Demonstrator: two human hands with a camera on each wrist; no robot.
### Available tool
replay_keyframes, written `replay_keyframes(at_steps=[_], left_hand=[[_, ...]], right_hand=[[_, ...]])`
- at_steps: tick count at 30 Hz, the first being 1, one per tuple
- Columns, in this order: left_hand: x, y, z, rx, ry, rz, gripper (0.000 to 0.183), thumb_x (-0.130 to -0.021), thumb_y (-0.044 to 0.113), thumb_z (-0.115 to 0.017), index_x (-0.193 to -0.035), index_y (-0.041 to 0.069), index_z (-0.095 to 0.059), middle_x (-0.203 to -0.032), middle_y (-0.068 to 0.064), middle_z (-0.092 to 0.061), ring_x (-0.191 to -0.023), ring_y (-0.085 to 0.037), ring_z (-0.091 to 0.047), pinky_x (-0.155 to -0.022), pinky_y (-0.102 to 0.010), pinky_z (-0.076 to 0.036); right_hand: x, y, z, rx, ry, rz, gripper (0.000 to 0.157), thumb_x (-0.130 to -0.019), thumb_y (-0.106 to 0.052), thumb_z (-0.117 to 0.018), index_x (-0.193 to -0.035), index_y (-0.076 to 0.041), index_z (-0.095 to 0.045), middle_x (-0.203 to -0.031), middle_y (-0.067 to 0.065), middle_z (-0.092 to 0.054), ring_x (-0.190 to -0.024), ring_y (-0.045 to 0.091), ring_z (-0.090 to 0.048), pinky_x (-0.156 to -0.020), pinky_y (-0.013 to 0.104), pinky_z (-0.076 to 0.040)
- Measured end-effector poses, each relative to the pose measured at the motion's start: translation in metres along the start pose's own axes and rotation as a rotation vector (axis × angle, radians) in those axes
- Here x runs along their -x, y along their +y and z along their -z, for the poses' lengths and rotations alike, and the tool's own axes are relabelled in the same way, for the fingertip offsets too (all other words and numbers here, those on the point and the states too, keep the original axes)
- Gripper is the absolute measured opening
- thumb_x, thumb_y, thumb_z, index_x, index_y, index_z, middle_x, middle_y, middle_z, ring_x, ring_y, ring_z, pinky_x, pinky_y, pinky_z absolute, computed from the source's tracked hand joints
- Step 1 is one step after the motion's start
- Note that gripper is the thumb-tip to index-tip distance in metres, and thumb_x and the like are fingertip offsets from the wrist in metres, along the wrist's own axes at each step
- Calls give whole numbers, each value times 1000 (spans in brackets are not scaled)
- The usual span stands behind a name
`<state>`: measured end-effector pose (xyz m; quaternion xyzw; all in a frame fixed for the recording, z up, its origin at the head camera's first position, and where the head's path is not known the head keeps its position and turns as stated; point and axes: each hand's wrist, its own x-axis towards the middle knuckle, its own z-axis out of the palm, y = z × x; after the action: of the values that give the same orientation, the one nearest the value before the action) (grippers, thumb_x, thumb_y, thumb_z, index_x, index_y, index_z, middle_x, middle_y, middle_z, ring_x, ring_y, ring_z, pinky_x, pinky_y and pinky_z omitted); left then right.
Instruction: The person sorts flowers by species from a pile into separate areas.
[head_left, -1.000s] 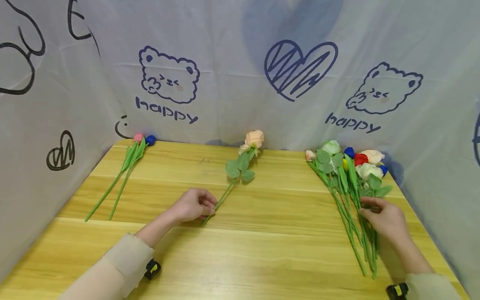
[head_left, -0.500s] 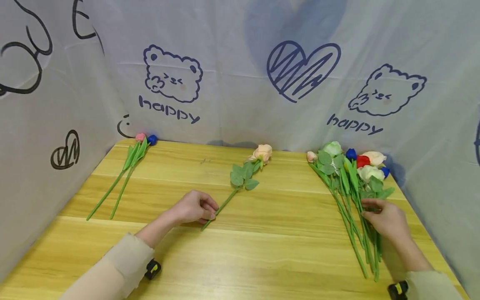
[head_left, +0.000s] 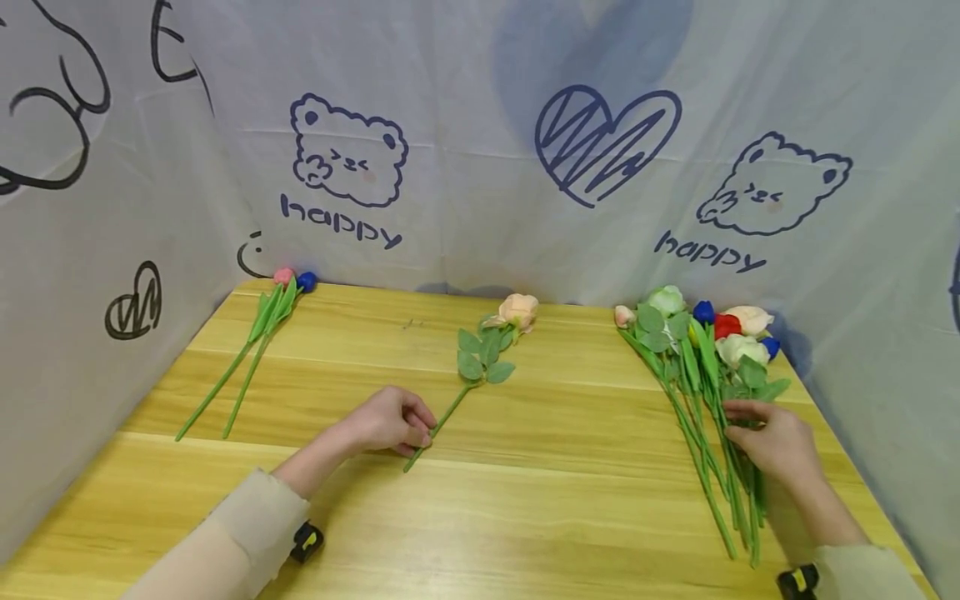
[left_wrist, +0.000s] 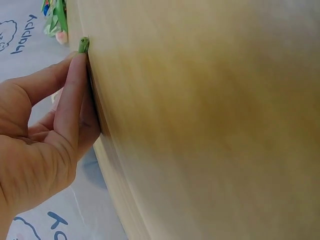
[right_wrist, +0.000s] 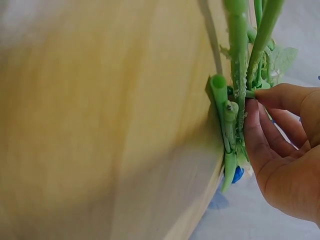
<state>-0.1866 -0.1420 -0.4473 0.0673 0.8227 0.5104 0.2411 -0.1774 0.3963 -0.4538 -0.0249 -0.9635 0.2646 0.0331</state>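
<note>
A peach artificial rose [head_left: 517, 312] with green leaves lies across the middle of the table, its bloom toward the back. My left hand [head_left: 390, 421] pinches its stem near the lower end; the stem's cut tip [left_wrist: 84, 44] pokes out past the fingers in the left wrist view. On the right is a bunch of artificial flowers [head_left: 693, 358], with white, red, blue, yellow and pale pink blooms. My right hand [head_left: 776, 442] is at its right side. In the right wrist view its thumb and forefinger pinch a thin green stem [right_wrist: 250, 94] among thicker ones.
Two tulips, one pink [head_left: 283, 276] and one blue [head_left: 306, 282], lie side by side at the back left of the wooden table [head_left: 525, 517]. A printed white curtain [head_left: 480, 167] encloses the table's back and sides.
The rose's bloom has come down and nearer to me, and its stem end has slid slightly toward me. The left hand stays on the stem. My right hand has barely moved.
</note>
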Motion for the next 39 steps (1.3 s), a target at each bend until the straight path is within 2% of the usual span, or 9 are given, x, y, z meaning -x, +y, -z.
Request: replay_keyframes(at_steps=[9, 16, 20, 30, 39], left_hand=[[3, 8, -7, 19, 33, 33, 18, -86, -7, -76, -103, -7, -69, -89, -12, -65, -74, -20, -69, -68, -35, -65], [1, 15, -16, 90, 113, 56, 20, -85, -11, -72, -103, -8, -65, -88, -12, -61, -70, -22, -67, -68, -34, -65], [-1, 15, -18, 102, 136, 49, 20, -85, -13, -72, -103, -9, -64, -88, -12, -60, -70, -22, -66, -68, -34, -65], [3, 11, -18, 99, 131, 56, 20, -86, -12, -73, -104, -8, -65, -88, -12, -61, -72, -21, -66, -68, -34, -65], [6, 6, -15, 137, 99, 58, 22, -90, -7, -72, -110, -10, -65, -94, -14, -62, -79, -22, -70, -75, -34, -65]], right_hand=[[3, -3, 3, -33, -31, -16, 42, -97, -12, -69, -134, 7, -64, -121, 27, -70, -97, 39, -69, -59, 26, -56], [1, -3, 7, -31, -20, -17, 43, -97, -13, -69, -134, 7, -64, -122, 27, -70, -89, 26, -69, -59, 26, -57], [-1, -3, 9, -15, -8, -8, 42, -96, -13, -70, -133, 6, -65, -121, 26, -71, -88, 25, -69, -58, 25, -56], [-2, -3, 7, -24, -24, -12, 41, -96, -12, -70, -132, 6, -66, -118, 25, -72, -83, 14, -65, -58, 26, -56], [1, -5, 3, -135, -46, -73, 44, -96, -9, -68, -137, 9, -61, -116, 26, -71, -73, 12, -69, -59, 28, -60]])
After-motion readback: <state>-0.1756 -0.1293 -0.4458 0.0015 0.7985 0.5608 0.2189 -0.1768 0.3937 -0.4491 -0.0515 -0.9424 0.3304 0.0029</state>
